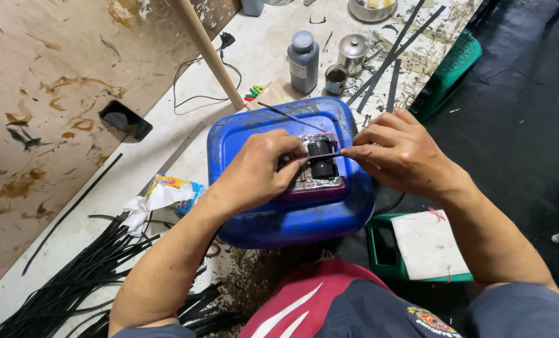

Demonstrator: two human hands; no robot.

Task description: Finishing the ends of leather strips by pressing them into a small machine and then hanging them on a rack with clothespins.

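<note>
A blue plastic canister (254, 128) lies on its side in front of me, serving as a work surface. On its top rests a silvery tray with a small black cylindrical part (323, 164) on it. My left hand (254, 169) pinches one end of a thin black strip (322, 156) over that part. My right hand (398, 153) pinches the other end of the same strip, stretched between the two hands. A thin metal rod (290, 116) lies across the canister behind the hands.
A heap of long black strips (85, 275) lies at the lower left. A tissue pack (173, 191), a dark phone (125, 119), a grey bottle (303, 61), a small metal pot (353, 52) and a glass jar (336, 78) sit on the stained bench. A green stool (417, 247) stands to the right.
</note>
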